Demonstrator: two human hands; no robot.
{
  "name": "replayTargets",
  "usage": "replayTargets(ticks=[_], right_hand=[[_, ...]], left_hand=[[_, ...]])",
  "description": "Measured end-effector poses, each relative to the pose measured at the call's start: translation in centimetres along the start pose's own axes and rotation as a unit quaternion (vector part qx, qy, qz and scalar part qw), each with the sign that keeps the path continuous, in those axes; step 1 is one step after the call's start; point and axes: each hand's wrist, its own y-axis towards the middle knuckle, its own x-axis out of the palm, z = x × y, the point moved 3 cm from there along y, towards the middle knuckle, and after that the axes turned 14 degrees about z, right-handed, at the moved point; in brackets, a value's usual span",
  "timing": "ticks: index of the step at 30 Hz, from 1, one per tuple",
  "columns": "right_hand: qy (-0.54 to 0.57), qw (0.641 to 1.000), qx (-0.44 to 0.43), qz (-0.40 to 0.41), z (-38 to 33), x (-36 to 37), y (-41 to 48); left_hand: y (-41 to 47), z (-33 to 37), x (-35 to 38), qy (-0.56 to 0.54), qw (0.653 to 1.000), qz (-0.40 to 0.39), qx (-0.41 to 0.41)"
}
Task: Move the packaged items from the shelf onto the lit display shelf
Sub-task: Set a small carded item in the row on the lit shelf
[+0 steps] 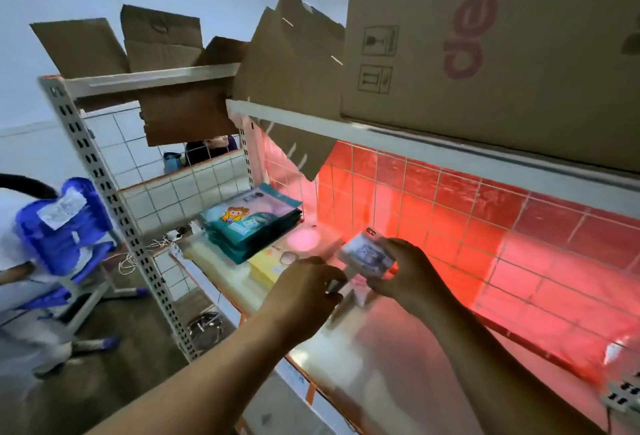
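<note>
Right hand [405, 271] grips a small blue-and-white packet [365, 256], held just above the lit shelf [398, 348] near its middle, not resting on it. Left hand [304, 292] sits just beside it, fingers curled toward the packet's lower edge. Motion blur: cannot tell whether the left hand pinches anything.

Shelf surface glows red. The wire grid [450, 212] behind it is red-lit too.

At the left end of the shelf lies a stack of teal packets [252, 226] with a cartoon figure on top. It lies partly over a flat yellow packet [268, 266], which is near the left hand.

Overhead: a large cardboard box [485, 53] sits on the upper shelf. A cardboard flap [298, 154] hangs down into the opening above the teal stack.

Left of the perforated metal post [114, 212]: a blue chair [65, 226]. White cables [166, 238] lie at the shelf's far-left corner.
</note>
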Motion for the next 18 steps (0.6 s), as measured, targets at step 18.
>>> replayTargets(ticks=[18], right_hand=[[-0.084, 0.996, 0.004, 0.006, 5.1, 7.1, -0.4]], left_hand=[[-0.3, -7.5, 10.6, -0.097, 0.995, -0.032, -0.018]])
